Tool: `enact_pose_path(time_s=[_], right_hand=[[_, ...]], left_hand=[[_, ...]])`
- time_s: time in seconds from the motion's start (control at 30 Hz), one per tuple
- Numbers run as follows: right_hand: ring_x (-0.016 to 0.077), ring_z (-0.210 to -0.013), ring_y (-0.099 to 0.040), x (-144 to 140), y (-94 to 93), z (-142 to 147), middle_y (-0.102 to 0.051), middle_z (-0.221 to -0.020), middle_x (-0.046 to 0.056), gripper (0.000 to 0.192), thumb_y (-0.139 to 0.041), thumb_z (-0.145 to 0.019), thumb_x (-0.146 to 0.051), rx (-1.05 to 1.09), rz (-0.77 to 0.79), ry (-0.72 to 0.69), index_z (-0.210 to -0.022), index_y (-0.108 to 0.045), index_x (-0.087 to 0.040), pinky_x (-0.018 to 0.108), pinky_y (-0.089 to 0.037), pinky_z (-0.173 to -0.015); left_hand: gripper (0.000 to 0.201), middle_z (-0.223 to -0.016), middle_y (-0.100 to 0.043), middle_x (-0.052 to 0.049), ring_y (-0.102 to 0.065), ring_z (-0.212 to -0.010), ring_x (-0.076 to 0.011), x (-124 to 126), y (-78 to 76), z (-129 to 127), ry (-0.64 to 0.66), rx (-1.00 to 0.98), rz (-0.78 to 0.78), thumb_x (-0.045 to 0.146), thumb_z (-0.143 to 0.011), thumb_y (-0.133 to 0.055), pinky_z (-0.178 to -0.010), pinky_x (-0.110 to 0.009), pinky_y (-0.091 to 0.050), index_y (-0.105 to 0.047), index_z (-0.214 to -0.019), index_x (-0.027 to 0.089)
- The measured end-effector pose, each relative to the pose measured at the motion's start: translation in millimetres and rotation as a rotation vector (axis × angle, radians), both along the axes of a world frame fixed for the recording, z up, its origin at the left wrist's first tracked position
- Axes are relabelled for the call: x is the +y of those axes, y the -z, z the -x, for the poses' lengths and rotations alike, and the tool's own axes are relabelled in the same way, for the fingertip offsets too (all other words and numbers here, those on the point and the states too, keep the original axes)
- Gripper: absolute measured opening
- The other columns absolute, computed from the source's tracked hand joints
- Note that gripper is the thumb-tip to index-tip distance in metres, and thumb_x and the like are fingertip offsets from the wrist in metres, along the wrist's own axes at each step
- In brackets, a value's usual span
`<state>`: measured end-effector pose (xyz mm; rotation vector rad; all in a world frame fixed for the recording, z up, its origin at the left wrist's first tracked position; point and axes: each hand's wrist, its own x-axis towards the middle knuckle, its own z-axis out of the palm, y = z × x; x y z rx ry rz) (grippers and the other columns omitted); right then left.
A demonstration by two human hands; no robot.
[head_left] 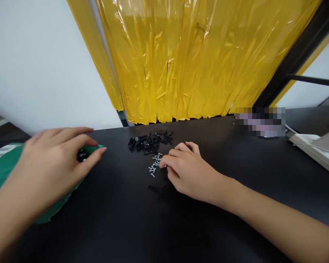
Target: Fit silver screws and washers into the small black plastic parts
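My left hand (56, 157) hovers over a green bag (5, 171) at the left of the black table (142, 226), its fingers curled around a small black part (82, 156). My right hand (185, 170) rests on the table with thumb and forefinger pinched at the edge of a small heap of silver screws (155, 164). Whether a screw sits between the fingertips cannot be made out. Just behind the screws lies a pile of small black plastic parts (149, 141).
Yellow plastic strip curtains (192, 58) hang behind the table, with a white wall at the left. A black frame post (296, 58) rises at the right. A white device with a cable (318, 149) lies at the table's right edge.
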<state>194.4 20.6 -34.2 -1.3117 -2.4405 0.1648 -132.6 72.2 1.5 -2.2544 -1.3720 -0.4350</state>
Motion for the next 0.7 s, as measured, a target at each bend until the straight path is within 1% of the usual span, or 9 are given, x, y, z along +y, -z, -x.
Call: enact_pose_path(time_s=[0.07, 0.13, 0.2, 0.33, 0.43, 0.57, 0.63, 0.7], right_hand=[[0.0252, -0.104, -0.057, 0, -0.8, 0, -0.072, -0.097, 0.005, 0.026, -0.051, -0.093, -0.008, 0.004, 0.013, -0.014, -0.103, -0.071, -0.021, 0.056, -0.024, -0.112], [0.0252, -0.104, -0.057, 0, -1.9, 0, -0.072, -0.099, 0.005, 0.028, -0.051, -0.092, -0.007, 0.01, 0.019, -0.028, -0.106, -0.07, -0.022, 0.057, -0.024, -0.112], [0.025, -0.105, -0.057, 0, -2.7, 0, -0.072, -0.102, 0.004, 0.032, -0.05, -0.092, -0.005, 0.023, 0.019, -0.028, -0.11, -0.069, -0.022, 0.056, -0.024, -0.112], [0.0238, -0.106, -0.058, 2, -3.8, -2, -0.072, -0.106, 0.003, 0.033, -0.047, -0.094, -0.004, 0.082, 0.04, 0.001, -0.112, -0.066, -0.023, 0.053, -0.024, -0.111], [0.0234, -0.104, -0.058, 5, -5.3, -4, -0.072, -0.104, 0.003, 0.031, -0.044, -0.098, -0.007, 0.109, 0.068, 0.021, -0.113, -0.066, -0.024, 0.052, -0.024, -0.109], [0.0219, -0.103, -0.059, 7, -7.8, -4, -0.072, -0.106, 0.002, 0.032, -0.043, -0.1, -0.01, 0.156, 0.098, 0.066, -0.118, -0.064, -0.025, 0.049, -0.026, -0.108], [0.0206, -0.1, -0.06, 8, -8.1, -4, -0.072, -0.101, 0.001, 0.032, -0.046, -0.099, -0.011, 0.19, 0.096, 0.104, -0.118, -0.065, -0.026, 0.048, -0.026, -0.107], [0.0201, -0.097, -0.06, 10, -7.2, -4, -0.071, -0.096, 0.0, 0.03, -0.05, -0.096, -0.013, 0.214, 0.08, 0.138, -0.116, -0.067, -0.027, 0.047, -0.027, -0.106]], left_hand=[[0.032, -0.124, -0.073, -0.013, -0.064, -0.113, -0.0365, -11, 0.6, -26, 0.104, 0.022, 0.011, 0.048, -0.098, -0.051, -0.1, -0.054, -0.046, -0.069, -0.1, 0.021], [0.028, -0.122, -0.074, -0.01, -0.066, -0.112, -0.033, -19, 4.2, -45, 0.197, 0.002, 0.059, 0.046, -0.099, -0.054, -0.104, -0.054, -0.046, -0.07, -0.104, 0.023], [0.023, -0.122, -0.075, -0.009, -0.067, -0.113, -0.0321, -25, 9.7, -56, 0.272, -0.011, 0.108, 0.042, -0.099, -0.056, -0.104, -0.055, -0.046, -0.07, -0.103, 0.024], [0.024, -0.122, -0.074, -0.01, -0.068, -0.11, -0.0318, -29, 20.9, -67, 0.331, -0.019, 0.169, 0.039, -0.101, -0.056, -0.099, -0.055, -0.05, -0.069, -0.113, 0.023], [0.025, -0.123, -0.074, -0.009, -0.069, -0.109, -0.0308, -33, 25.0, -72, 0.333, -0.035, 0.208, 0.035, -0.102, -0.053, -0.097, -0.053, -0.052, -0.068, -0.119, 0.024], [0.025, -0.122, -0.075, -0.006, -0.071, -0.106, -0.0282, -36, 24.0, -81, 0.292, -0.093, 0.296, 0.032, -0.103, -0.05, -0.096, -0.05, -0.054, -0.069, -0.118, 0.024], [0.027, -0.122, -0.075, -0.006, -0.073, -0.104, -0.0274, -34, 22.2, -84, 0.249, -0.115, 0.309, 0.031, -0.103, -0.049, -0.09, -0.046, -0.057, -0.069, -0.119, 0.024], [0.027, -0.12, -0.075, -0.007, -0.074, -0.099, -0.0276, -27, 20.6, -88, 0.189, -0.103, 0.286, 0.028, -0.103, -0.048, -0.081, -0.042, -0.058, -0.071, -0.118, 0.023]])
